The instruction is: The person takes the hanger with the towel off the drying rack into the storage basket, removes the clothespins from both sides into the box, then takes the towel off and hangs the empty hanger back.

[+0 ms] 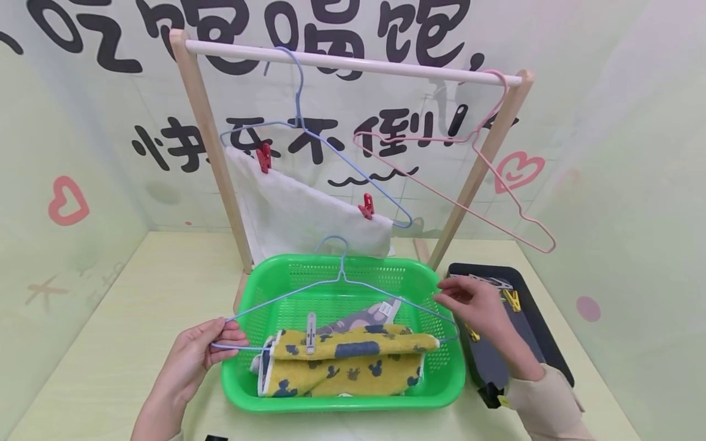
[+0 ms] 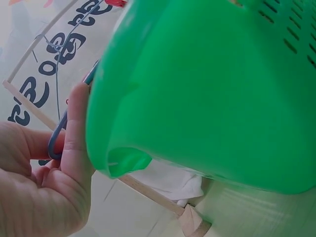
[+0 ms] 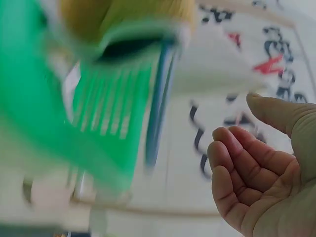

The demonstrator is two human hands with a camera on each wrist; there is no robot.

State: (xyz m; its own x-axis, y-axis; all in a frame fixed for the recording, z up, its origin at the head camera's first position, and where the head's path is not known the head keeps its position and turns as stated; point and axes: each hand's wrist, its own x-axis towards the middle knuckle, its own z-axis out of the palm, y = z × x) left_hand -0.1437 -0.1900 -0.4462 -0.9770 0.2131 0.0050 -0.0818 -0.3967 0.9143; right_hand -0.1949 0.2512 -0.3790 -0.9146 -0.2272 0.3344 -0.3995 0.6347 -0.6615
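My left hand [image 1: 193, 352] grips the left end of a blue wire hanger [image 1: 281, 297]; in the left wrist view the thumb and fingers close round its bent corner [image 2: 55, 140]. A yellow towel [image 1: 353, 370] with dark mouse-head figures is folded over the hanger's bottom bar. One pale grey clothespin [image 1: 311, 334] clips the towel near its left side. My right hand [image 1: 478, 306] hovers by the hanger's right end, fingers loosely bent and holding nothing. Beneath the towel stands a green basket [image 1: 342, 403] with a grey patterned cloth [image 1: 358, 318] in it.
Behind the basket rises a rack with a white rod [image 1: 342, 60]. From it hang a blue hanger [image 1: 353, 162] bearing a white cloth [image 1: 309, 214] under red clothespins [image 1: 265, 158], and a pink hanger [image 1: 430, 190]. A black tray [image 1: 551, 343] with yellow clothespins [image 1: 513, 300] lies right.
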